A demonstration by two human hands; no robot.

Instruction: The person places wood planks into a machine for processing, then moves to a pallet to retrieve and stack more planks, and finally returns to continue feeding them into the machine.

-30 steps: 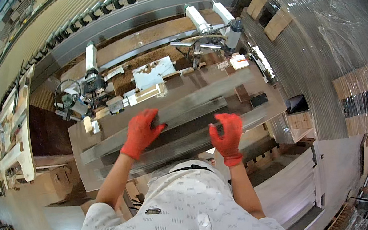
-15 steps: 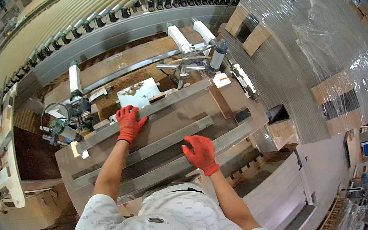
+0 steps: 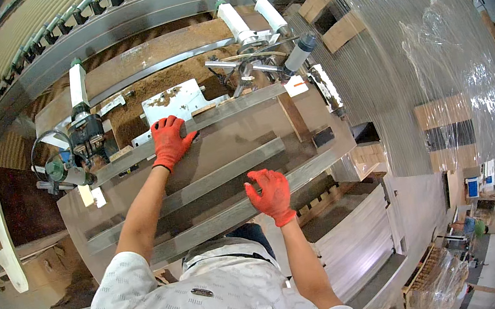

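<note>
My left hand [image 3: 170, 142], in a red glove, lies over the far grey strip [image 3: 234, 108], fingers stretched across it and thumb spread to the right. The strip runs along the far edge of a brown work surface [image 3: 229, 141]. In its red glove, my right hand [image 3: 271, 197] is at the near grey strip [image 3: 320, 168], fingers loosely curved and thumb apart, with nothing visible in it. Whether it touches that strip I cannot tell. Between the hands lies a middle grey strip [image 3: 219, 176]. A brown block [image 3: 294, 118] and a small dark square [image 3: 324, 137] sit at the right.
Beyond the far strip stand a machine unit [image 3: 88, 137] at left, a white metal plate [image 3: 172, 102], and a grey cylinder [image 3: 300, 54] on rods at right. Brown dust covers the machine bed. A film-wrapped stack [image 3: 388, 69] rises at right. Conveyor rollers [image 3: 32, 39] run behind.
The head view has shifted, so the bench and machine appear higher in the picture. My left hand stays on the far strip; my right hand stays close to the near strip.
</note>
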